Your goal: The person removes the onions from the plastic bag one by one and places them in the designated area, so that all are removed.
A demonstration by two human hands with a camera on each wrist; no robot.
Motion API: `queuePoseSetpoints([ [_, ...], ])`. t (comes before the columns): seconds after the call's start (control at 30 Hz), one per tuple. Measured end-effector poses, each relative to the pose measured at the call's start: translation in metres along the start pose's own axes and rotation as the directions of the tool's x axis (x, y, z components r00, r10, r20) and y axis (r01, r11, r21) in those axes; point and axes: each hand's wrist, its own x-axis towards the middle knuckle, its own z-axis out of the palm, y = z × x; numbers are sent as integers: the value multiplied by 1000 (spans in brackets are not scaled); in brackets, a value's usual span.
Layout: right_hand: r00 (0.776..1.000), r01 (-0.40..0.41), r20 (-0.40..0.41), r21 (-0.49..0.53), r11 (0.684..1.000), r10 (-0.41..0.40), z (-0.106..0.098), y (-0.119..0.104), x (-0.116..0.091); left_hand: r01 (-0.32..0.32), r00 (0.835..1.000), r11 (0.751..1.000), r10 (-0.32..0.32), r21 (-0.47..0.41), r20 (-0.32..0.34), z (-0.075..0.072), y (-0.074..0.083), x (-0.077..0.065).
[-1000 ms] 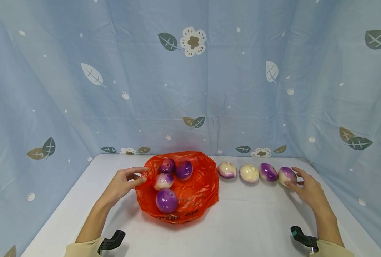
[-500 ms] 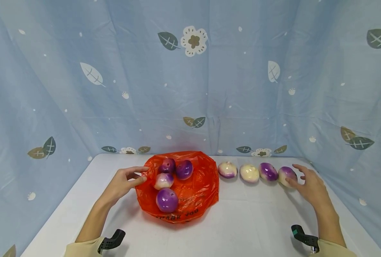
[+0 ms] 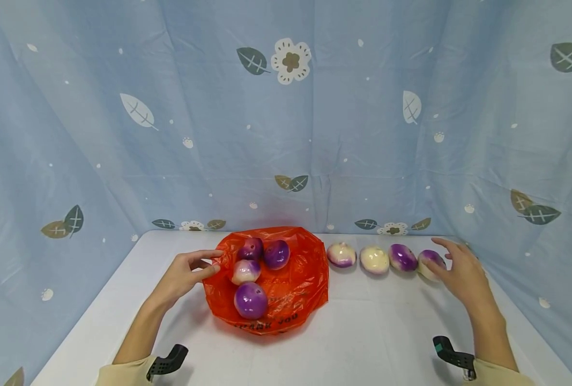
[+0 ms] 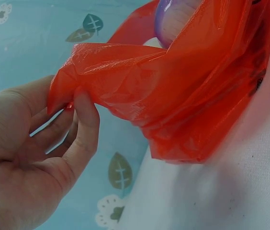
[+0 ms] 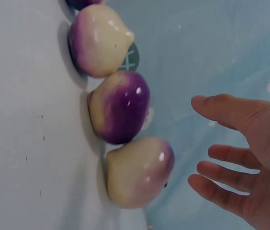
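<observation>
My left hand [image 3: 183, 274] pinches the left rim of a red plastic bag [image 3: 292, 292] between thumb and fingers. In the left wrist view the gripped corner of the bag [image 4: 120, 67] is pulled up to a point. Several glossy purple-and-white turnips, one of them a large purple turnip [image 3: 250, 301], lie inside the spread bag. My right hand [image 3: 463, 276] is beside the rightmost turnip [image 3: 428, 272] of a row, thumb overlapping it in the head view. The right wrist view has the fingers parted, with a gap to that turnip [image 5: 140, 175].
Left of that turnip stand a purple turnip [image 3: 403, 258], a cream turnip [image 3: 374, 260] and a pale turnip [image 3: 341, 255], in line towards the bag. All rest on a white table [image 3: 363, 343]. A blue patterned curtain [image 3: 208, 107] hangs behind and at both sides.
My right hand has come off the rightmost turnip and moved slightly up and away, its fingers opening wider. The left hand, bag and turnips stay where they were.
</observation>
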Motion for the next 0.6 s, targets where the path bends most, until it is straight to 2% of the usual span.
queuePoseSetpoints([
  [0.1, 999, 45, -19, 4, 999, -45, 0, -7, 0, -1, 1000, 1000, 1, 0, -2, 0, 0, 0],
  [0.33, 997, 73, 20, 16, 997, -74, 3, -25, 0, -3, 1000, 1000, 3, -3, -2, 0, 0, 0],
  [0.6, 985, 173, 12, -1, 985, -173, 15, -48, -1, -10, 1000, 1000, 10, -3, -4, 0, 0, 1],
])
